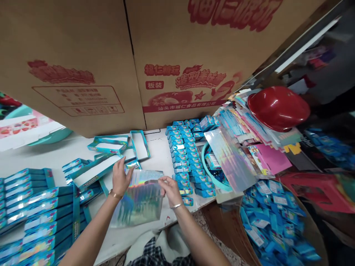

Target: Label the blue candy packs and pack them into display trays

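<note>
In the head view a shiny holographic sheet (138, 208) lies on the white table in front of me. My right hand (169, 190) pinches its upper right edge between thumb and fingers. At the sheet's upper left, my left hand (121, 178) is open with thumb and fingers apart. Its fingertips are beside an open blue cardboard tray (95, 171); whether they touch it I cannot tell. Farther back sit more shallow blue trays (140, 145) with white insides. Rows of small blue boxes (177, 157) stand to the right of my hands.
Large brown cartons (111, 48) wall off the back. Filled blue trays (36, 218) are stacked at left. At right are a turquoise basket (203, 162), another holographic sheet (230, 159), paper stacks with a red bowl (279, 107), and a round container of loose blue boxes (274, 218) below the table.
</note>
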### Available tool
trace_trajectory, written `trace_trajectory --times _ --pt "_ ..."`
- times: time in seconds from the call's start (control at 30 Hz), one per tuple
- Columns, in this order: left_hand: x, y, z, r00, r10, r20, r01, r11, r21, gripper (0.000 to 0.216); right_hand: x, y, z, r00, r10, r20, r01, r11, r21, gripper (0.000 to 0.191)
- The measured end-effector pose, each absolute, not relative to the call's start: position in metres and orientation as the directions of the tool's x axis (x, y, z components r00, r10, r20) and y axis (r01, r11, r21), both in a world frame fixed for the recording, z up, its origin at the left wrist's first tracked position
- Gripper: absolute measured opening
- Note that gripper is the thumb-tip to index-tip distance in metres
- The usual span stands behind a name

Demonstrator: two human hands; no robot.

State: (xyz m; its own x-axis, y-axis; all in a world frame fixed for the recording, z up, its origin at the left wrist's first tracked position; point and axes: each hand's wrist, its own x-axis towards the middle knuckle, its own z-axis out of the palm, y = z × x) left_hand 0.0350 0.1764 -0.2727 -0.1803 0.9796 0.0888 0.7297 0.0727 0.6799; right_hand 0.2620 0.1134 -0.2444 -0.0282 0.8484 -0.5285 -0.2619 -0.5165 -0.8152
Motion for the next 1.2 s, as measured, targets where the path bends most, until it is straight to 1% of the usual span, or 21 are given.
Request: trace_trajectory --times 0.03,0.07,0.1,0.13,0.17,0.2,0.23,0.3,0.4,0.47,0.53,0.6,0.67,0.77,0.83,1.03,1.2 --pt "0.048 0.174 -0.268 -0.19 0.981 0.038 0.613 0.089 0.785 0.065 0.271 0.12 -0.244 -0.007 0.834 -0.552 -0.305 -0.527 -0.793 0.033" --pt "0.063 0.172 -0.265 -0.159 0.984 -0.077 0.461 0.143 0.876 0.064 0.281 0.126 -0.244 0.015 0.823 -0.569 -0.338 -0.531 -0.777 0.034" --pt "0.079 0.17 -0.262 -0.082 0.97 -0.227 0.298 0.242 0.923 0.063 0.29 0.131 -0.245 0.039 0.815 -0.578 -0.36 -0.528 -0.769 0.034" --pt "0.096 0.169 -0.26 0.028 0.928 -0.371 0.158 0.362 0.919 0.064 0.298 0.137 -0.246 0.062 0.811 -0.582 -0.373 -0.523 -0.767 0.034" --pt "0.112 0.168 -0.26 0.14 0.868 -0.476 0.062 0.472 0.879 0.065 0.306 0.141 -0.248 0.081 0.806 -0.587 -0.382 -0.519 -0.765 0.034" --pt "0.127 0.169 -0.261 0.23 0.81 -0.539 0.007 0.552 0.834 0.066 0.313 0.145 -0.249 0.095 0.799 -0.593 -0.389 -0.519 -0.761 0.035" --pt "0.141 0.17 -0.263 0.286 0.772 -0.568 -0.024 0.598 0.801 0.065 0.32 0.149 -0.251 0.103 0.792 -0.602 -0.395 -0.523 -0.755 0.035" --pt "0.163 0.175 -0.271 0.324 0.752 -0.574 -0.062 0.623 0.78 0.056 0.333 0.154 -0.254 0.116 0.778 -0.617 -0.399 -0.532 -0.746 0.036" --pt "0.186 0.185 -0.288 0.284 0.777 -0.562 -0.13 0.612 0.78 0.04 0.346 0.162 -0.259 0.167 0.778 -0.606 -0.331 -0.535 -0.777 0.037" --pt "0.198 0.192 -0.3 0.213 0.815 -0.539 -0.161 0.574 0.803 0.035 0.353 0.169 -0.264 0.258 0.783 -0.565 -0.222 -0.521 -0.824 0.037" --pt "0.21 0.2 -0.31 0.117 0.863 -0.492 -0.149 0.505 0.85 0.032 0.357 0.178 -0.27 0.358 0.788 -0.501 -0.088 -0.505 -0.858 0.036" --pt "0.222 0.208 -0.317 0.012 0.898 -0.44 -0.096 0.439 0.894 0.03 0.362 0.19 -0.278 0.423 0.801 -0.425 0.039 -0.485 -0.874 0.034" --pt "0.233 0.215 -0.323 -0.074 0.91 -0.407 -0.028 0.406 0.913 0.029 0.366 0.202 -0.285 0.45 0.819 -0.355 0.179 -0.472 -0.863 0.031" --pt "0.244 0.223 -0.329 -0.139 0.915 -0.378 0.041 0.387 0.921 0.028 0.371 0.215 -0.295 0.467 0.839 -0.278 0.391 -0.478 -0.786 0.03" --pt "0.247 0.226 -0.332 -0.155 0.916 -0.371 0.055 0.383 0.922 0.027 0.372 0.22 -0.3 0.467 0.847 -0.254 0.486 -0.486 -0.726 0.03" --pt "0.251 0.226 -0.344 -0.183 0.899 -0.397 0.077 0.416 0.906 0.027 0.37 0.221 -0.307 0.484 0.848 -0.218 0.628 -0.51 -0.588 0.029" --pt "0.251 0.224 -0.353 -0.201 0.889 -0.411 0.082 0.433 0.898 0.025 0.367 0.222 -0.312 0.465 0.856 -0.227 0.732 -0.516 -0.445 0.026"
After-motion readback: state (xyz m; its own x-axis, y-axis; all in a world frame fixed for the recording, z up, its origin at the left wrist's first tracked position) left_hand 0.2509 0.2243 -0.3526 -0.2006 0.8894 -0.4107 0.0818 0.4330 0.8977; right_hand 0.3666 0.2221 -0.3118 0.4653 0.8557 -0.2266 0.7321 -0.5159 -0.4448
